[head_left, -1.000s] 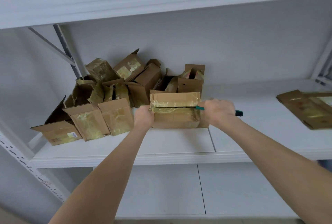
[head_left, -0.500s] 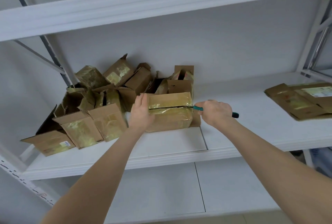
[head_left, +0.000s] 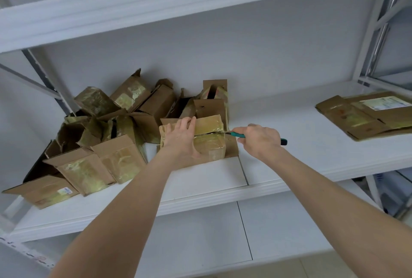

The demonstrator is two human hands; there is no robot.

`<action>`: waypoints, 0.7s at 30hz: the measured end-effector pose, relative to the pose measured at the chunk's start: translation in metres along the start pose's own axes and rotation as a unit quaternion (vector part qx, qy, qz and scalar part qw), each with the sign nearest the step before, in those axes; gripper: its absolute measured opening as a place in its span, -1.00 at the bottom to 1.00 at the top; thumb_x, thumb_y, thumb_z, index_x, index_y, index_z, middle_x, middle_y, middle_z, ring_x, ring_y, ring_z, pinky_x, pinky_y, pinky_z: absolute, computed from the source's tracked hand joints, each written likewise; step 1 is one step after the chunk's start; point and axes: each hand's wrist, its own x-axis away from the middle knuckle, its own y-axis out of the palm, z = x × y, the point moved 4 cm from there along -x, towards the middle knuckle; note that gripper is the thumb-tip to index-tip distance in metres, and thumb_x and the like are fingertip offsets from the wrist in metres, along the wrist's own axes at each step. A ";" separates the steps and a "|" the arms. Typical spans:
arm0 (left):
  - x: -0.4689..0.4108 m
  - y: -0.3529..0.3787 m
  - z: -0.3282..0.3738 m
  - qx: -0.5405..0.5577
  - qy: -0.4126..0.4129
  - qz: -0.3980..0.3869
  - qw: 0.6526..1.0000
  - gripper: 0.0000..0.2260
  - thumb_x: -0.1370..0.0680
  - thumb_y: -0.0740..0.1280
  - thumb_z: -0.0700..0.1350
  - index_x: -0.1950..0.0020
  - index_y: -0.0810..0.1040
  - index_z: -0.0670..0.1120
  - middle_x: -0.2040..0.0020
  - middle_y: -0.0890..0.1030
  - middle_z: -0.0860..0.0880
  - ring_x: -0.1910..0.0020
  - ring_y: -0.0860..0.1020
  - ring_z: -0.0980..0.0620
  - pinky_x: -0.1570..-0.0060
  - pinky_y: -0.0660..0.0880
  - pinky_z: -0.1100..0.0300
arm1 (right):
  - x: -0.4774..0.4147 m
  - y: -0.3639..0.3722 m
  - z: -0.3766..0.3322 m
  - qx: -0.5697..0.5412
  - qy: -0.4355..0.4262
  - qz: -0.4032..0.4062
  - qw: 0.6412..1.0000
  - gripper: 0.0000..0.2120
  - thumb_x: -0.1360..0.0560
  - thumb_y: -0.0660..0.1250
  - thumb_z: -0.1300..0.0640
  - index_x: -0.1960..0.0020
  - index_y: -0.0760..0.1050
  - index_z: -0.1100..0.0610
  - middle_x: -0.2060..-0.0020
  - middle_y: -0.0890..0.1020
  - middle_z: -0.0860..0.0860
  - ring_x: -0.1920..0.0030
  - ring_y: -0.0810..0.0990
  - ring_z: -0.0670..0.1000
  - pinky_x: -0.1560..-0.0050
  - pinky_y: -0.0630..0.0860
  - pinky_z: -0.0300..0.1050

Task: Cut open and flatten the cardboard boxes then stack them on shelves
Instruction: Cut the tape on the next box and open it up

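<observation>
Cardboard box (head_left: pixel 210 147): taped, on white shelf (head_left: pixel 294 155), under the left fingers.
Left hand (head_left: pixel 180 142): fingers flat, pressing the box.
Right hand (head_left: pixel 260 142): curled round teal-handled cutter (head_left: pixel 237 135), blade at the tape seam.
Box pile (head_left: pixel 104 144): left of the left fingers.
Flattened cardboard (head_left: pixel 365 117): well right of the right fingers.

**Taped cardboard box under cut on the shelf**

The small brown cardboard box (head_left: pixel 211 147), wrapped in yellowish clear tape, is set near the front edge of the white shelf board (head_left: pixel 296 150). Its taped upper face is parted by a dark slit, and the blade of the teal-handled cutter (head_left: pixel 236 135) is laid into the right end of that slit. A heap of unflattened, tape-covered brown boxes (head_left: pixel 116 157) is piled just to the left and behind, some tilted, some with flaps open. A stack of flattened brown cardboard sheets (head_left: pixel 361 119) is laid flat at the far right, well apart.
</observation>
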 end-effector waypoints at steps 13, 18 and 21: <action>0.001 0.003 -0.002 0.003 -0.005 -0.008 1.000 0.07 -0.35 0.49 0.26 -0.59 -0.12 -0.05 -0.54 0.05 -0.07 -0.53 0.04 -0.11 -0.50 0.02 -0.20 | -0.001 0.012 0.012 -0.075 0.042 0.023 0.996 -0.65 -0.66 0.12 0.04 -0.39 0.34 -0.27 0.00 0.41 -0.01 0.11 0.45 0.04 0.13 0.40 -0.11; 0.004 0.005 -0.020 0.010 -0.026 -0.017 0.999 0.10 -0.33 0.51 0.24 -0.59 -0.15 -0.06 -0.54 0.02 -0.07 -0.53 0.05 -0.11 -0.49 0.09 -0.17 | -0.001 0.026 0.035 -0.269 0.044 0.010 0.962 -0.79 -0.63 0.15 0.02 -0.09 0.49 -0.26 0.06 0.58 -0.06 0.08 0.56 0.06 0.15 0.46 -0.11; 0.007 0.006 -0.033 0.017 -0.020 -0.026 0.999 0.12 -0.32 0.51 0.25 -0.59 -0.17 -0.05 -0.55 0.00 -0.06 -0.52 0.05 -0.10 -0.50 0.08 -0.13 | -0.002 0.026 0.041 -0.352 0.053 0.010 0.934 -0.76 -0.61 0.16 0.03 -0.16 0.48 -0.25 0.17 0.62 -0.06 0.18 0.65 0.04 0.02 0.60 0.04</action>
